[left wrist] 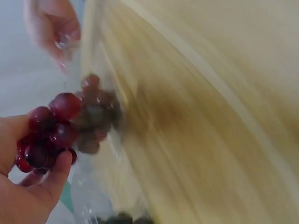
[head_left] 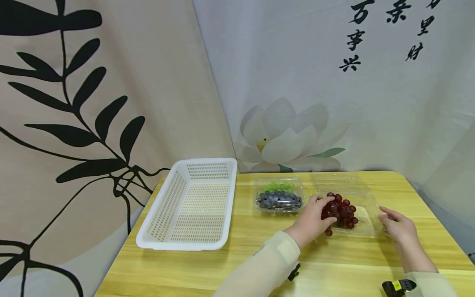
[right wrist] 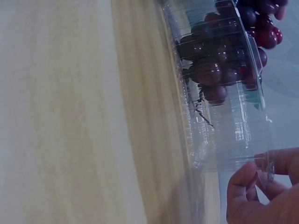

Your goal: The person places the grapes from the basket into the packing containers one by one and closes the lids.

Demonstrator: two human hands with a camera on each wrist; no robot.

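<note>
A bunch of red grapes (head_left: pixel 343 212) lies partly in a clear plastic clamshell box (head_left: pixel 365 225), whose lid is folded back. My left hand (head_left: pixel 313 218) grips the left end of the bunch between thumb and fingers; the left wrist view shows the grapes (left wrist: pixel 51 126) in its grasp. At the box's right side, my right hand (head_left: pixel 398 227) pinches the rim. In the right wrist view its thumb and finger meet on the clear box edge (right wrist: pixel 268 163). Through the box wall the lower grapes (right wrist: pixel 208 70) and a bare stem show.
Left of the hands stands a second clear box (head_left: pixel 279 196) with green and dark grapes in it. A white perforated basket (head_left: pixel 189 206) is further left on the wooden table (head_left: pixel 178 272). A printed curtain (head_left: pixel 297 82) hangs behind the table.
</note>
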